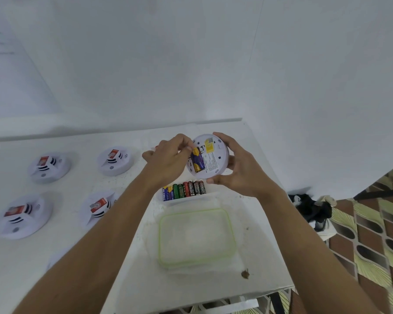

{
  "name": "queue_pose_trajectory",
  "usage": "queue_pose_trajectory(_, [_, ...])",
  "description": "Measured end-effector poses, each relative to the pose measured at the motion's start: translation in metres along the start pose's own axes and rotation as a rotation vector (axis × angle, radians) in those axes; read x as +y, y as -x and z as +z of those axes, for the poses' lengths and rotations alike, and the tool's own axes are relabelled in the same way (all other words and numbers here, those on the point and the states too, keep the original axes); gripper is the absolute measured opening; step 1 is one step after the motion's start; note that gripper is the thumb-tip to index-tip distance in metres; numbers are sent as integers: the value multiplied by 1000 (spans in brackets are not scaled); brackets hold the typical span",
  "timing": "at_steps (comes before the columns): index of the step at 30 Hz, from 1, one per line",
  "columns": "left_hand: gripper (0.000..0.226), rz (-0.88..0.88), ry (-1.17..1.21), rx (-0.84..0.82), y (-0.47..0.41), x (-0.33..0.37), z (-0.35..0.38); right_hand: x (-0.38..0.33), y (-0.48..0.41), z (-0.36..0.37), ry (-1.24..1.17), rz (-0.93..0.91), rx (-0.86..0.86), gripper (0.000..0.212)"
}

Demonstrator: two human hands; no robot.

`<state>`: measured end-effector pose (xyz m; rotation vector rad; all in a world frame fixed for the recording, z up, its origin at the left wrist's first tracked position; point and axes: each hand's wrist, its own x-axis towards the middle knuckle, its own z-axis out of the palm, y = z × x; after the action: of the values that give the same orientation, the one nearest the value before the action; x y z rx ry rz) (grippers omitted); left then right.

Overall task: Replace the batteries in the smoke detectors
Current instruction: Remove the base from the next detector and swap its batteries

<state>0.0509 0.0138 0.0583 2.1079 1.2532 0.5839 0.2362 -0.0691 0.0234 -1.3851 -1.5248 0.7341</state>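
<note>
Right hand (236, 168) grips round smoke detector (210, 156) above white table (123, 257); left hand (168, 159) fingertips pinch purple battery (197, 160) in its compartment.

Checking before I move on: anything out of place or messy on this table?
Only a small brown scrap on the table near its front edge, right of the lid; it belongs to nothing here. The batteries beyond the lid lie in a neat row.
</note>
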Motion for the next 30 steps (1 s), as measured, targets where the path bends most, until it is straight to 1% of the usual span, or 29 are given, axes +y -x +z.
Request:
queue_pose_trajectory(2, [24,-1,17,-36,1,4,0,3,3,-3,14,4,23,100])
queue_pose_trajectory(5, [15,39,65,-103,-1,6,4,7,6,-5,20,9,65,99])
queue_pose_trajectory(7, [20,100,102,-108,-3,4,11,9,8,-5,9,15,96,99])
queue_pose_trajectory(10, [26,183,107,2,-4,1,25,15,9,-4,2,21,117,99])
queue_pose_trajectory(13, [22,242,186,79,-3,-1,36,24,13,-4,-12,47,121,101])
queue_pose_trajectory(16, [20,204,324,95,-3,1,43,29,17,-6,-16,74,127,101])
queue_pose_trajectory(20, [19,19,499,150,-12,1,46,34,20,-12,-13,104,156,102])
queue_pose_trajectory(22, [18,-47,469,126,-18,-4,45,37,24,-16,-18,123,172,102])
queue_pose_trajectory(24, [16,-77,372,41,-21,-9,43,40,28,-20,-31,135,197,101])
queue_pose_trajectory(27, [16,-47,188,-97,-21,-11,46,41,33,-23,-55,138,229,98])
queue_pose_trajectory(30, [16,0,95,-135,-22,-9,50,41,35,-23,-87,140,243,99])
